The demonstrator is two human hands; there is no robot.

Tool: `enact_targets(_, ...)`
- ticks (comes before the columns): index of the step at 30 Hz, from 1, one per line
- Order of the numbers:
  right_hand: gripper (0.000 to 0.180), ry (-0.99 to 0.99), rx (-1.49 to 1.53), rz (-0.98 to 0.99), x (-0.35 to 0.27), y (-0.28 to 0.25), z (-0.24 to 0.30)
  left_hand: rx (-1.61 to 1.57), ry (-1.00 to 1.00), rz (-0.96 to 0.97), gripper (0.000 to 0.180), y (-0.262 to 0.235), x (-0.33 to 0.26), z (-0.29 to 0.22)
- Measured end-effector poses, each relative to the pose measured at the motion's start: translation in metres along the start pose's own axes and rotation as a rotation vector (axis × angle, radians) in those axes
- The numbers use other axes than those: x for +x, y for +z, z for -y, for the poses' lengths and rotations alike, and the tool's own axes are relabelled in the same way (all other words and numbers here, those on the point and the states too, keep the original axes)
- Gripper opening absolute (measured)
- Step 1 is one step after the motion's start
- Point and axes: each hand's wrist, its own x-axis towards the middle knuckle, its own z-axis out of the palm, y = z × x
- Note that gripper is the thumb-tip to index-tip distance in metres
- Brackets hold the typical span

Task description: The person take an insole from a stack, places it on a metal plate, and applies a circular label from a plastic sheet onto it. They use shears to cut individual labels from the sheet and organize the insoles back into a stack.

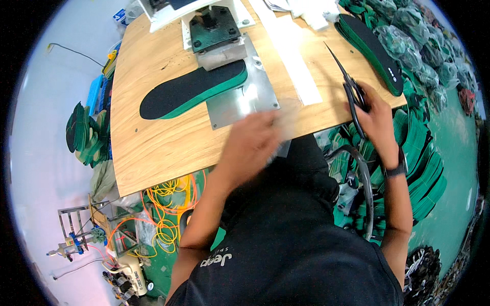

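Note:
My right hand [376, 115] grips a pair of black scissors [350, 81] at the table's right front edge, the blades slightly apart and pointing away from me. My left hand [253, 140] hovers over the front edge near the metal plate [260, 94], its fingers smeared by motion. Something pale and see-through [284, 149] shows beside those fingers, too blurred to name. A stack of black-topped green insoles [191, 91] lies partly on the plate, its right end against the metal block [222, 55] of a press. Another insole stack [370, 53] lies at the table's right edge.
A white strip [298, 66] runs across the wooden table [153, 148]. Bagged insoles [413, 46] and loose green stacks [418, 158] crowd the floor at right. A grey curved metal tube [365, 173] stands below the table. Yellow hoses [166, 219] and a compressor [133, 275] are lower left.

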Motion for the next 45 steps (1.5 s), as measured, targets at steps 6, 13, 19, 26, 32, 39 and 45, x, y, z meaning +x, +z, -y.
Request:
enact_targets(6,0.056,-0.351,-0.543,-0.112,0.059,0.008,-0.006,-0.686,-0.028,0.264,0.023,-0.002,0.0,-0.04)
enact_targets(13,0.044,-0.477,0.576,0.411,-0.018,0.043,0.102,-1.032,-0.212,-0.334,0.033,-0.005,-0.012,-0.018)
enact_targets(19,0.016,-0.311,0.833,0.364,-0.028,0.091,0.128,-1.02,-0.211,-0.405,0.04,-0.011,-0.015,-0.005)
enact_targets(26,0.026,0.121,0.906,0.517,0.006,0.121,0.118,-0.051,-0.165,-0.456,0.036,-0.091,0.008,0.078)
enact_targets(32,0.027,0.465,1.062,0.622,0.041,0.134,0.127,0.274,-0.094,-0.031,0.07,-0.117,0.034,0.127)
enact_targets(39,0.021,0.577,1.141,0.567,0.063,0.144,0.138,0.19,-0.213,0.102,0.06,-0.106,0.038,0.132)
enact_targets(45,0.021,0.597,1.169,0.546,0.065,0.148,0.139,0.183,-0.256,0.084,0.063,-0.103,0.037,0.136)
